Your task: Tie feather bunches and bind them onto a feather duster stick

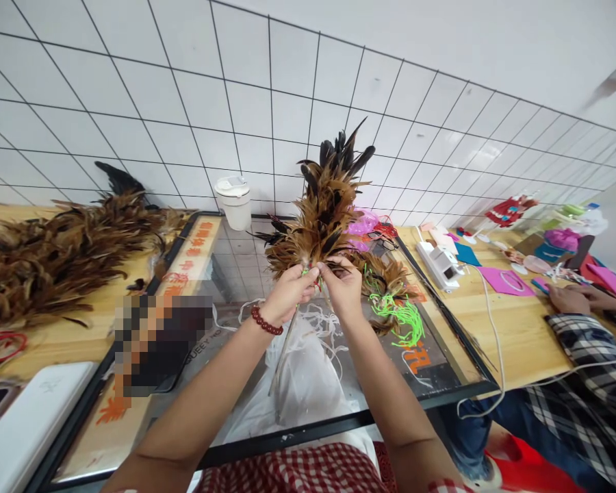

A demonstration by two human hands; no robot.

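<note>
A feather duster (328, 198) with brown and black feathers stands upright in the middle of the head view, its thin stick (283, 352) slanting down below my hands. My left hand (290, 291), wearing a dark red bead bracelet (265, 321), is closed around the stick at the base of the feathers. Close beside it, my right hand (343, 284) pinches feathers at the same base. Bits of green and red show between the two thumbs, too small to tell exactly what they are. Bright green strings (403, 318) lie right of my right hand, near loose brown feathers (385, 270).
A glass-topped board with a black frame (333, 426) lies before me, with a crumpled white plastic bag (311, 373) on it. Behind stands a lidded white cup (235, 205). Feather strands (56, 253) cover the left. At right are a power strip (441, 267) and another person's hands (569, 299).
</note>
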